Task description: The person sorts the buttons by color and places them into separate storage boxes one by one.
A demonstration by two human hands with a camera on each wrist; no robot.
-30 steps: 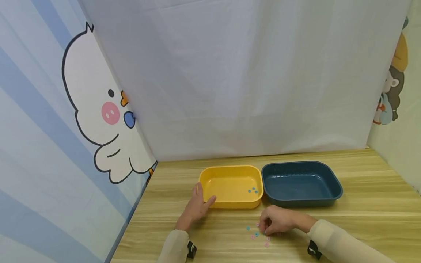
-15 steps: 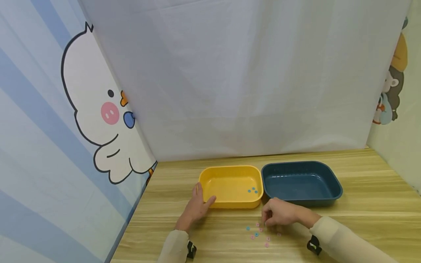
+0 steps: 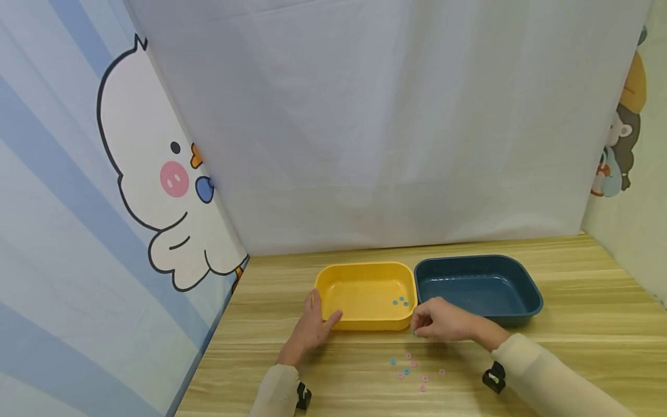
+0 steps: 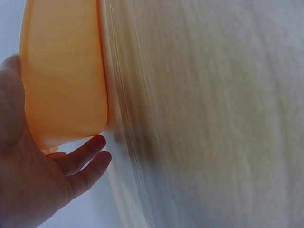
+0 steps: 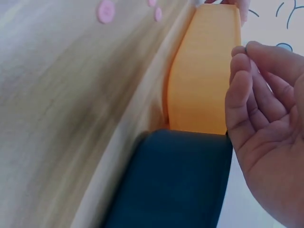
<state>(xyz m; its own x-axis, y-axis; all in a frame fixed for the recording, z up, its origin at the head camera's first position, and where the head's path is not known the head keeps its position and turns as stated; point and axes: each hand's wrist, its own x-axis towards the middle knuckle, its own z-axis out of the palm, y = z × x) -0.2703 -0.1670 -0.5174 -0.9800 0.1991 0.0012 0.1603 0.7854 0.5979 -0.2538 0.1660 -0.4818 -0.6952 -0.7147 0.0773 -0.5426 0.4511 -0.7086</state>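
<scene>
**Button (image 3: 415,333) held in a fingertip pinch above the tabletop (image 3: 359,370)**

The right hand (image 3: 443,320) pinched one small button, apparently blue, between thumb and fingertip, just beside the near right corner of the yellow tray (image 3: 370,325). In the right wrist view only a dark edge showed between the tips. The left hand (image 3: 312,329) gripped that tray at its near left corner, thumb over the front wall and fingers at the side. Three blue buttons (image 3: 402,299) lay inside, toward the right end; the dark blue tray (image 3: 474,289) stood just beside it. Two blue buttons (image 3: 407,371) lay loose on the tabletop among six pink buttons (image 3: 425,378).

The step in hand was judged to be a carry, with the yellow tray the likelier destination. So thin a piece called for a light, steady pinch; too hard a squeeze could have flicked it away. Good form required lifting clear of the front rim and letting go low over the tray floor, to limit bouncing, while the left hand braced the tray against sliding.
</scene>
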